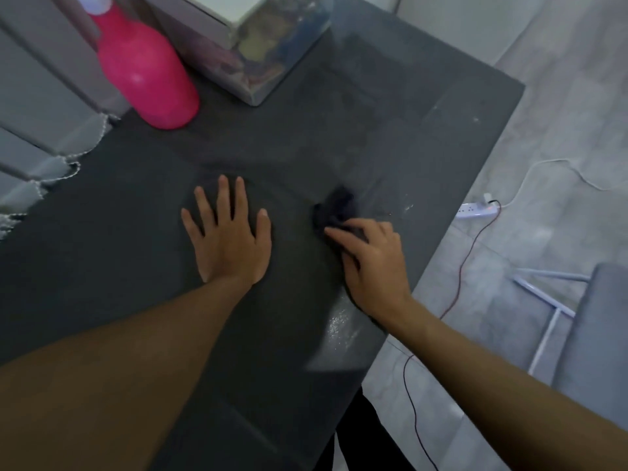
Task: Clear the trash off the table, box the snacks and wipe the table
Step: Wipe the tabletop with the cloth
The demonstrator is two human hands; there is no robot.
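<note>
My left hand (227, 232) lies flat on the dark grey table (136, 205), fingers spread and straight. To its right, my right hand (368, 263) grips a dark, bunched cloth (334, 207) and presses it onto the tabletop near the right edge. The cloth sticks out beyond my fingertips and is blurred. A clear plastic box (268, 59) with a white lid stands at the far middle of the table, with colourful snack packs showing through its wall. Wet streaks shine on the table near my right wrist.
A pink spray bottle (146, 69) stands at the far left of the table, beside window blinds (40, 107). On the floor to the right lie a white power strip (477, 210) with cables and a grey chair (598, 334).
</note>
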